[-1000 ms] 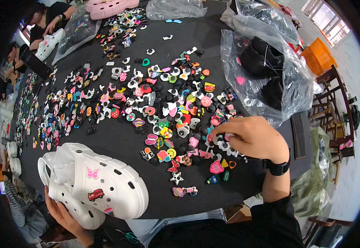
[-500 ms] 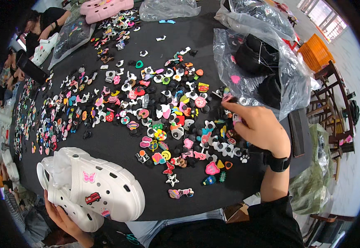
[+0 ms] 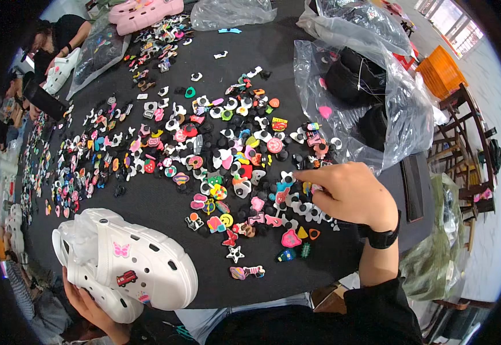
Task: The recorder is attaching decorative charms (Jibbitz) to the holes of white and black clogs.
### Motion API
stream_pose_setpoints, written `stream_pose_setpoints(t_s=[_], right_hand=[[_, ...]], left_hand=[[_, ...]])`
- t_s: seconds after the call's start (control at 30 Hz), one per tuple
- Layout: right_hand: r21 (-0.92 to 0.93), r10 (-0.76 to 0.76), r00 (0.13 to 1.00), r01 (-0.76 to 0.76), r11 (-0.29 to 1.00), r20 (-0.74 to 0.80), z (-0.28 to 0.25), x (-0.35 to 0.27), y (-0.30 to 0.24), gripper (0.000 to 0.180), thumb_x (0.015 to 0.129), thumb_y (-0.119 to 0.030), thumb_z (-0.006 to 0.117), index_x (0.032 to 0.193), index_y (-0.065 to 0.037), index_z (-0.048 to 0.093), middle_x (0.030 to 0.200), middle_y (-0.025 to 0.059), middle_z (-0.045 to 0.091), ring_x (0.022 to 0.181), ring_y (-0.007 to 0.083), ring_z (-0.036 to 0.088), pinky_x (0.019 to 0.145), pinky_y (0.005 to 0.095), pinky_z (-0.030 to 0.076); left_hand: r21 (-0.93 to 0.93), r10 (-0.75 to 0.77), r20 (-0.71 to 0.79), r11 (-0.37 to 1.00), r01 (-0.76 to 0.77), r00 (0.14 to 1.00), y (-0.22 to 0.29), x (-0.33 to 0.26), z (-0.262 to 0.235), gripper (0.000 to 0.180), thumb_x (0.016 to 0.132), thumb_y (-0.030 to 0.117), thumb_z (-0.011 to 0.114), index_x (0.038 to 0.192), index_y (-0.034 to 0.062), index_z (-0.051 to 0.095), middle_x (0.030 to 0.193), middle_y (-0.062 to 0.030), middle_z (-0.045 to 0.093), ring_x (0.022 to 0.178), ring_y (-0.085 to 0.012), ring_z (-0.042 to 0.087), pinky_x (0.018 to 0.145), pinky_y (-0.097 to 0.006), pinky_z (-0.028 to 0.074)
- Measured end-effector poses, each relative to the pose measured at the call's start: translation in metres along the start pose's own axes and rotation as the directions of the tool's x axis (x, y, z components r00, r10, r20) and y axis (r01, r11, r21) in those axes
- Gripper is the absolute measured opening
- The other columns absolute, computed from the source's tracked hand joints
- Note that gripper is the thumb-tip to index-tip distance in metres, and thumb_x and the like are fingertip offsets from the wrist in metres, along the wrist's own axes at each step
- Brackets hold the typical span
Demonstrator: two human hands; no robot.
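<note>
A pair of white clogs (image 3: 153, 264) is held at the lower left, my left hand (image 3: 92, 310) closed around the lower shoe from below. Clear plastic is stuffed inside. A pink butterfly charm (image 3: 121, 249), a red truck charm (image 3: 127, 278) and a partly seen colourful charm (image 3: 143, 298) sit on the upper clog. Over the right part of the charm pile, my right hand (image 3: 357, 194) has its index finger stretched out, its tip at a black-and-white charm (image 3: 287, 176). The thumb is apart from that finger; the other fingers are curled and partly hidden.
Loose shoe charms (image 3: 176, 132) spread over the black table (image 3: 262, 49). Clear plastic bags (image 3: 397, 135) with black items lie at the right. A pink clog (image 3: 147, 14) lies at the far edge. Another person (image 3: 69, 34) is at the far left near a white clog. An orange crate (image 3: 441, 72) stands beyond.
My right hand has moved nearer and slightly left over the pile, uncovering charms beside the plastic bag. My left hand still holds the clogs, almost unmoved.
</note>
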State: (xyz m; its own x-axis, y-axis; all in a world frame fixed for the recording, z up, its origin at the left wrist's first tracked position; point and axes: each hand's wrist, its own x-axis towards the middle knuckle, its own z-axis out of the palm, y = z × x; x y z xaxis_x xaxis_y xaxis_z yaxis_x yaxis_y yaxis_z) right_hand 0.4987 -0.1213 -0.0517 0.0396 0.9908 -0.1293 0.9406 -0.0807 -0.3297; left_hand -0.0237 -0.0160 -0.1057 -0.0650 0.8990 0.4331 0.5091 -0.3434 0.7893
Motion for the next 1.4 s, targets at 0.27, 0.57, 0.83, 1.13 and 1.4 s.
stream_pose_setpoints(t_s=[0.27,0.57,0.83,1.13,1.4], right_hand=[[0.188,0.022,0.963,0.030,0.982,-0.268,0.001,0.010,0.001,0.020,0.085,-0.011,0.054,0.101,-0.006,0.066,0.078,0.0149,0.063,0.075,0.0353,0.064,0.065,0.0438,0.051],[0.076,-0.040,0.949,0.067,0.995,-0.314,0.033,0.024,0.004,0.020,0.077,-0.014,0.074,0.097,-0.013,0.072,0.074,0.0065,0.064,0.066,0.0269,0.063,0.062,0.0375,0.050],[0.142,0.030,0.985,-0.005,0.990,-0.172,0.024,0.030,0.007,0.013,0.079,-0.019,0.072,0.090,-0.013,0.072,0.083,0.0086,0.070,0.078,0.0304,0.067,0.068,0.0394,0.053],[0.264,0.139,0.956,-0.069,0.962,-0.257,0.030,0.033,0.016,0.011,0.083,-0.016,0.068,0.090,-0.010,0.073,0.083,0.0115,0.069,0.072,0.0306,0.067,0.065,0.0399,0.051],[0.297,0.181,0.882,-0.049,0.954,-0.435,0.031,0.035,0.025,0.014,0.085,-0.014,0.066,0.096,-0.006,0.071,0.089,0.0151,0.070,0.074,0.0318,0.067,0.068,0.0393,0.052]], left_hand=[[-0.001,0.024,-0.002,1.000,-0.024,1.000,0.004,0.001,-0.004,0.047,0.103,0.016,0.039,0.144,-0.0058,0.036,0.147,-0.0201,0.040,0.130,-0.0295,0.047,0.109,-0.042,0.038],[-0.009,-0.013,-0.024,1.000,0.013,1.000,-0.001,0.000,-0.002,0.047,0.102,0.014,0.040,0.144,-0.0067,0.035,0.148,-0.0198,0.040,0.132,-0.0294,0.045,0.110,-0.042,0.036],[-0.137,-0.023,0.000,0.990,0.023,1.000,0.000,-0.001,0.000,0.050,0.101,0.015,0.041,0.145,-0.0084,0.032,0.148,-0.0214,0.039,0.133,-0.0298,0.044,0.111,-0.042,0.034],[-0.014,0.058,0.040,0.998,-0.058,0.998,-0.014,0.002,-0.008,0.054,0.101,0.018,0.041,0.146,-0.0097,0.030,0.150,-0.0237,0.036,0.135,-0.0323,0.041,0.113,-0.043,0.030],[-0.110,0.041,0.042,0.993,-0.036,0.998,-0.010,0.001,-0.007,0.052,0.101,0.015,0.040,0.146,-0.0093,0.029,0.151,-0.0229,0.035,0.137,-0.0328,0.040,0.113,-0.043,0.031]])
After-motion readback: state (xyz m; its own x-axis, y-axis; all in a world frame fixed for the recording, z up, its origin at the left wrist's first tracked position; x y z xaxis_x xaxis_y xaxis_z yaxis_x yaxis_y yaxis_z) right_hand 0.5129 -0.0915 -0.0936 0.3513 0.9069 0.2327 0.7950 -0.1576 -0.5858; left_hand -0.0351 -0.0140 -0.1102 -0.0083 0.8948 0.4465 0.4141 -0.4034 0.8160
